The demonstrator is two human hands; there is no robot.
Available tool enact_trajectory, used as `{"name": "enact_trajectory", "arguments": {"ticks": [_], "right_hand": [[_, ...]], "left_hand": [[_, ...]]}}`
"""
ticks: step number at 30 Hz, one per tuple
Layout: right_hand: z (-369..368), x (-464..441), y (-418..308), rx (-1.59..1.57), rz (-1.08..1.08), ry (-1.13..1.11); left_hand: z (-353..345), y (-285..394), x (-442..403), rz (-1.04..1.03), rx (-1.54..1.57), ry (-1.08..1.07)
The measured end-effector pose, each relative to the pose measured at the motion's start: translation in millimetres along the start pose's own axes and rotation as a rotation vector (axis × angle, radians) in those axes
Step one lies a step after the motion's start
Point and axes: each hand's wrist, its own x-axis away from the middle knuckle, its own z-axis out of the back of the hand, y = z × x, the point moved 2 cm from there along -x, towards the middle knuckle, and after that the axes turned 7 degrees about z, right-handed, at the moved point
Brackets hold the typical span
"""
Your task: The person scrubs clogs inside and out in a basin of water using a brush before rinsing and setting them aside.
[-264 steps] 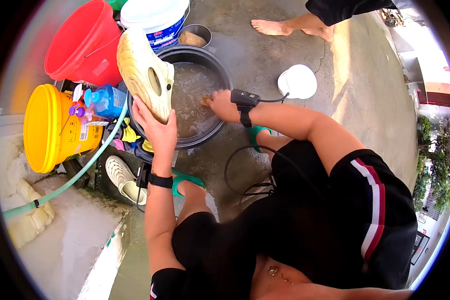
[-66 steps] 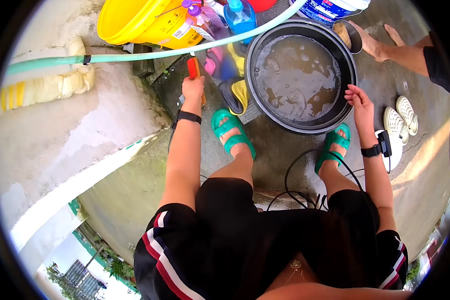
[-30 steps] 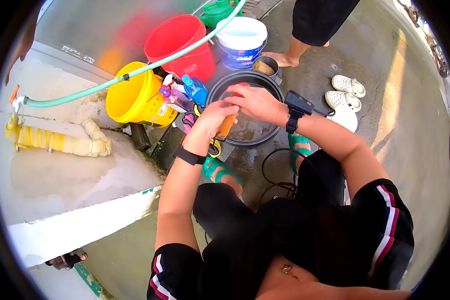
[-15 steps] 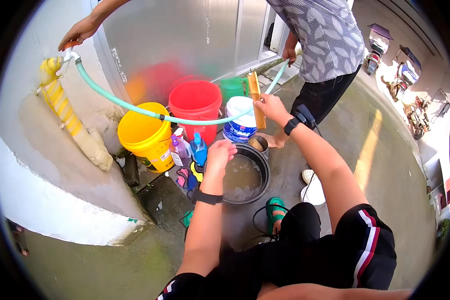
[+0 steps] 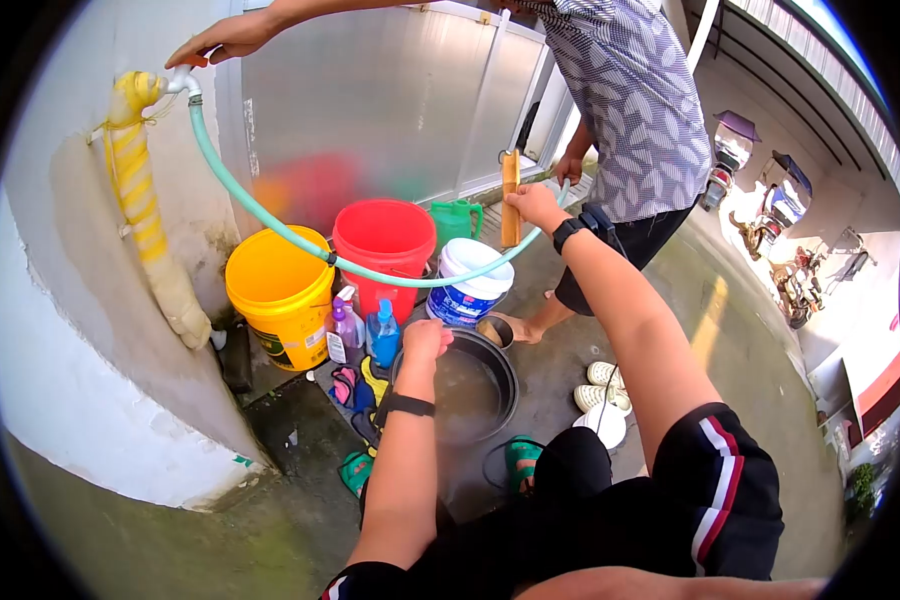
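My right hand (image 5: 538,204) grips a narrow, yellow-brown wooden piece (image 5: 511,200), held upright in front of the other person's legs; its exact kind is unclear. My left hand (image 5: 427,340) hovers over the left rim of a black basin (image 5: 511,405) of murky water, its fingers curled together with nothing visible in them. Across the middle sags a pale green hose (image 5: 245,200), running from a white tap (image 5: 182,80) to the other person's hand (image 5: 568,168). A metal dipper (image 5: 497,330) sits by the basin's far edge.
Beyond the basin stand a yellow bucket (image 5: 278,300), a red bucket (image 5: 385,235), a white-and-blue bucket (image 5: 465,290) and a green watering can (image 5: 457,219). Purple (image 5: 345,332) and blue (image 5: 382,335) bottles are nearby. Pale shoes (image 5: 602,388) lie to the right.
The view has shifted, with the buckets and basin now lower and the wall tap further right. My right hand still holds the wooden piece; my left fingers are curled more tightly.
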Motion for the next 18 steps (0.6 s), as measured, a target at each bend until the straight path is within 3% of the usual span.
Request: {"name": "enact_trajectory", "arguments": {"ticks": [7,16,18], "right_hand": [[1,13,-33,-0.067,-0.035,0.022],[-7,-9,-15,-0.004,-0.015,-0.035],[-10,-19,4,0.087,0.089,0.006]], "left_hand": [[14,-2,-2,0.014,0.051,-0.014],[19,3,5,0.025,0.043,0.008],[24,0,1,0.036,0.063,0.011]]}}
